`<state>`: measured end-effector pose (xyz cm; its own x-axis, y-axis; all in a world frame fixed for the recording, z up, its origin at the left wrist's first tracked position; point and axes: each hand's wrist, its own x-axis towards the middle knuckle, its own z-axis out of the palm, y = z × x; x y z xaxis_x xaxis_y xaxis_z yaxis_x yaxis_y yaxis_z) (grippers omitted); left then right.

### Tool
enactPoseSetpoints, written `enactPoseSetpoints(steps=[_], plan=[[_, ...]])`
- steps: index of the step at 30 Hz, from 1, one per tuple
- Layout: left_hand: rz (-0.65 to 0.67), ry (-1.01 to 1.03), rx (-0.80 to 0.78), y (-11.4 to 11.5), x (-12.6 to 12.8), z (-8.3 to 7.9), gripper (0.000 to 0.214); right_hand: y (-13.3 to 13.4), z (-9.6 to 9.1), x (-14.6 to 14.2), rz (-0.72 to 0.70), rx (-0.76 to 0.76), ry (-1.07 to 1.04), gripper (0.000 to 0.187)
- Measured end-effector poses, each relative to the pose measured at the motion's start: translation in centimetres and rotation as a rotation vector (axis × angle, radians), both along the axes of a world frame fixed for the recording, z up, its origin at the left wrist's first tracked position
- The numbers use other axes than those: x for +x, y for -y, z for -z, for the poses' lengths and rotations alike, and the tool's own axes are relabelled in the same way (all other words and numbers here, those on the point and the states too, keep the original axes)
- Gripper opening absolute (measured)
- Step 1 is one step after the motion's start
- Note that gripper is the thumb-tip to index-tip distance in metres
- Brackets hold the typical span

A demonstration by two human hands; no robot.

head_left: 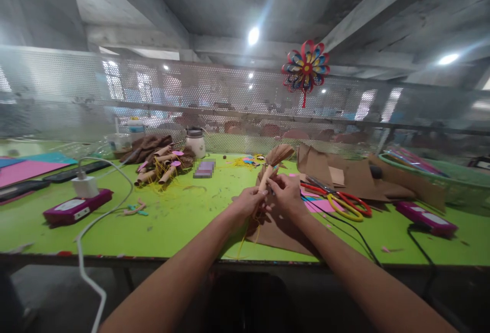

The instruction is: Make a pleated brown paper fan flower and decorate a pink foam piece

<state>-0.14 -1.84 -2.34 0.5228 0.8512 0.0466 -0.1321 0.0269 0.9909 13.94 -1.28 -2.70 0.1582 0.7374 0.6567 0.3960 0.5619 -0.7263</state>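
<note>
My left hand (249,202) is closed around the lower part of a rolled brown paper tube (265,176). Pleated, fan-like brown paper (280,154) spreads from its upper end, and thin yellow strands (242,241) hang below my fingers. My right hand (286,193) pinches at the tube's right side; its fingertips partly hide what they grip. Beneath both hands lies a flat sheet of brown paper (285,234) at the table's front edge. To the right are scissors with red handles (360,204) and another pair with yellow handles (349,211), over pink paper (320,205).
Finished-looking paper tubes with yellow strands (165,175) are piled at left, by a lidded jar (195,143). Purple power strips (78,206) with cables lie on both sides. Brown paper (352,177) and a green basket (459,182) stand right. A perforated screen (237,119) backs the table.
</note>
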Motion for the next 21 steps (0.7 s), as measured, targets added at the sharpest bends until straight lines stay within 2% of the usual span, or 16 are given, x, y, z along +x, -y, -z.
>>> enactPoseSetpoints(steps=[10, 16, 21], plan=[[-0.029, 0.036, 0.06, 0.18, 0.35, 0.24, 0.017, -0.23, 0.38, 0.2, 0.009, 0.022, 0.045, 0.023], [-0.049, 0.06, 0.036, 0.63, 0.57, -0.09, 0.016, 0.34, 0.05, -0.09, 0.125, 0.082, 0.184, 0.02], [-0.066, 0.055, 0.064, -0.04, 0.87, 0.17, 0.015, 0.25, 0.11, -0.2, 0.178, 0.117, 0.236, 0.023]])
